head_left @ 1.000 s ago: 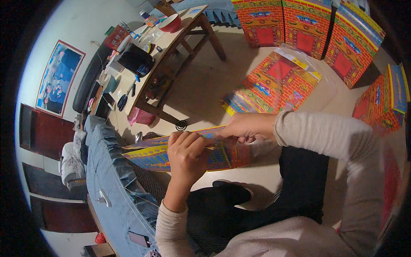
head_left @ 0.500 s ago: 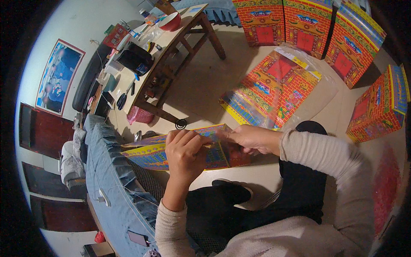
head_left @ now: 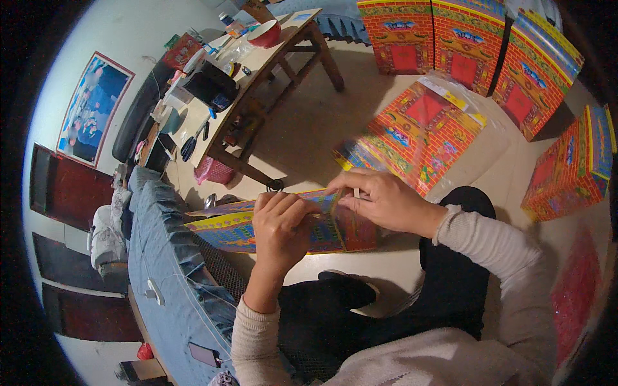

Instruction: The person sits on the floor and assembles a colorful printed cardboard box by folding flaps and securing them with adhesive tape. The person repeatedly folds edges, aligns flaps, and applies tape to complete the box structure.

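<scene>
Right hand shifted left along printed cardboard sheet; fingers pinched on top edge. Left hand clamped on sheet, beside blue sofa edge.

Single head-worn fisheye view, looking steeply down over the lap at close range; floor ahead, worktop upper left, edges bending toward the rim.

Bare floor lies open ahead of the fingers. A flat printed sheet in plastic blocks the way just beyond them to the right; wooden table legs and a pink basket stand ahead left.
</scene>
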Action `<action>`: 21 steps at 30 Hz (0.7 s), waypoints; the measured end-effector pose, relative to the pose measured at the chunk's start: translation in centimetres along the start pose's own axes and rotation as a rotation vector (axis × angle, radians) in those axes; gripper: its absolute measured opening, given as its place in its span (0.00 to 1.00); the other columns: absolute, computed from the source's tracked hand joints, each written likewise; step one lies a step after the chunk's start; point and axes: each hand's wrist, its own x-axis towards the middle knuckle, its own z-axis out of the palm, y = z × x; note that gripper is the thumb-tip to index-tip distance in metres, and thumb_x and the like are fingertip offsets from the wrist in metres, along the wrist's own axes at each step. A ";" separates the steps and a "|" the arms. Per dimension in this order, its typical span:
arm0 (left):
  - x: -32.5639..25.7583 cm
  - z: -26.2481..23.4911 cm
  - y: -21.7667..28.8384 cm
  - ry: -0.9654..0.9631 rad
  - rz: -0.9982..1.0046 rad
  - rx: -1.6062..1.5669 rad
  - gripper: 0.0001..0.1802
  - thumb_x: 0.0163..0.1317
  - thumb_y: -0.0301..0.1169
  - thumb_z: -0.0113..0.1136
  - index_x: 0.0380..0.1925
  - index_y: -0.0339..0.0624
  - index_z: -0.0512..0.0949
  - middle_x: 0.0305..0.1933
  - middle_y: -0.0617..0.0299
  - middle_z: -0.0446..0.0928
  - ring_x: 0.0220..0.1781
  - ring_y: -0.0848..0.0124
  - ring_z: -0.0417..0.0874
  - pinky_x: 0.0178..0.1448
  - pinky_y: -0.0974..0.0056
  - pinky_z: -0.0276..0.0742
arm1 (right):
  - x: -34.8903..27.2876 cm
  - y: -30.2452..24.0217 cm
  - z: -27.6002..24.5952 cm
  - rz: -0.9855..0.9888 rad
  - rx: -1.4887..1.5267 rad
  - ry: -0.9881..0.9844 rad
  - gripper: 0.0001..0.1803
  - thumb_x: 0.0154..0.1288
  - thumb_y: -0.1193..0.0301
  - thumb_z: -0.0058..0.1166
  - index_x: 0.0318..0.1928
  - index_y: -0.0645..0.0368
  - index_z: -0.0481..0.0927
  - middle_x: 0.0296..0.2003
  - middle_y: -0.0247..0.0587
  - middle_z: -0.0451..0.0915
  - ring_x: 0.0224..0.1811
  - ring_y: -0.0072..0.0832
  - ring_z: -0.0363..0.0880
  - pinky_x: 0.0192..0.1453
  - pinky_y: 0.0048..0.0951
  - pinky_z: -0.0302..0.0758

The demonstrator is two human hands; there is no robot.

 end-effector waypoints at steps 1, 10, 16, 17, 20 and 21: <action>0.1 0.1 0.2 0.006 -0.002 -0.006 0.09 0.45 0.23 0.71 0.27 0.47 0.81 0.28 0.64 0.81 0.36 0.63 0.84 0.47 0.56 0.73 | -0.1 1.4 0.6 -0.082 -0.064 -0.005 0.13 0.70 0.72 0.57 0.53 0.53 0.84 0.41 0.48 0.81 0.43 0.42 0.84 0.47 0.41 0.80; -0.8 -0.5 -0.6 -0.006 -0.001 -0.054 0.14 0.52 0.28 0.70 0.39 0.45 0.79 0.33 0.61 0.81 0.38 0.60 0.82 0.49 0.54 0.71 | 0.6 -2.6 0.3 -0.112 -0.032 -0.032 0.17 0.65 0.73 0.65 0.54 0.58 0.83 0.41 0.44 0.78 0.42 0.41 0.82 0.46 0.38 0.78; -1.0 -2.5 -1.3 -0.002 -0.027 -0.064 0.30 0.50 0.29 0.73 0.57 0.45 0.78 0.42 0.60 0.85 0.48 0.58 0.84 0.62 0.54 0.72 | 1.7 -3.1 2.5 -0.180 -0.247 0.070 0.13 0.60 0.72 0.71 0.42 0.64 0.83 0.36 0.44 0.78 0.34 0.35 0.79 0.38 0.33 0.75; -1.3 -3.4 -1.9 -0.112 -0.074 0.067 0.34 0.47 0.30 0.75 0.59 0.47 0.78 0.45 0.59 0.84 0.54 0.57 0.83 0.65 0.53 0.71 | 1.8 -3.4 2.6 -0.163 -0.227 0.083 0.12 0.60 0.72 0.71 0.40 0.64 0.83 0.34 0.43 0.78 0.33 0.34 0.78 0.38 0.33 0.74; -3.6 -6.1 -5.6 -0.135 -0.112 0.086 0.29 0.43 0.31 0.78 0.51 0.50 0.84 0.44 0.62 0.84 0.54 0.57 0.82 0.66 0.52 0.69 | 1.9 -4.6 3.4 -0.129 -0.177 0.111 0.09 0.62 0.72 0.70 0.37 0.64 0.83 0.30 0.42 0.78 0.32 0.33 0.79 0.37 0.33 0.74; -4.4 -6.8 -7.0 -0.153 -0.161 0.055 0.26 0.43 0.32 0.78 0.47 0.49 0.85 0.43 0.62 0.84 0.55 0.57 0.82 0.65 0.52 0.69 | 2.0 -4.7 3.3 -0.134 -0.185 0.115 0.09 0.62 0.72 0.70 0.37 0.63 0.84 0.31 0.43 0.80 0.32 0.35 0.81 0.38 0.33 0.75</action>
